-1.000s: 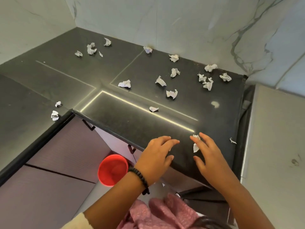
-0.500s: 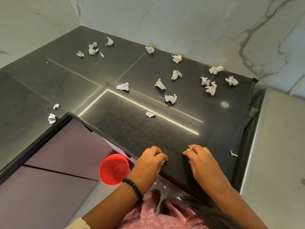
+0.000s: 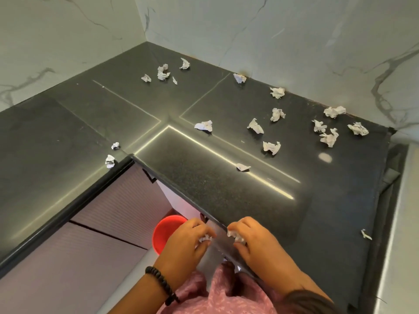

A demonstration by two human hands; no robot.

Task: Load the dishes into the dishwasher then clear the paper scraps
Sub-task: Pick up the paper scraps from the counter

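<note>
Item 1, surroundings: we note a red bucket [image 3: 166, 232] on the floor below the counter edge, partly hidden behind the left hand. Ribbed mauve cabinet fronts [image 3: 108, 214] run under the counter. A black bead bracelet [image 3: 162, 283] circles the left wrist; a pink patterned garment [image 3: 217, 298] fills the bottom of the view.

Item 2, surface and room: an L-shaped black countertop [image 3: 204, 191] in a corner, backed by white marble-veined walls [image 3: 294, 41]. Paper scraps [image 3: 272, 147] lie scattered across it: a cluster near the back corner [image 3: 163, 72], a spread toward the right wall [image 3: 330, 137], two by the inner angle [image 3: 110, 160], one small flat piece [image 3: 243, 167] mid-counter, and a sliver [image 3: 366, 234] at the right edge. A pale grey surface [image 3: 405, 223] adjoins on the right.

Item 3, hands: our left hand [image 3: 188, 243], just off the counter's front edge above the bucket, has its fingers curled round a crumpled scrap [image 3: 205, 238]. Our right hand [image 3: 251, 241], at the counter's edge, likewise clutches a white scrap [image 3: 235, 236] in bent fingers.
</note>
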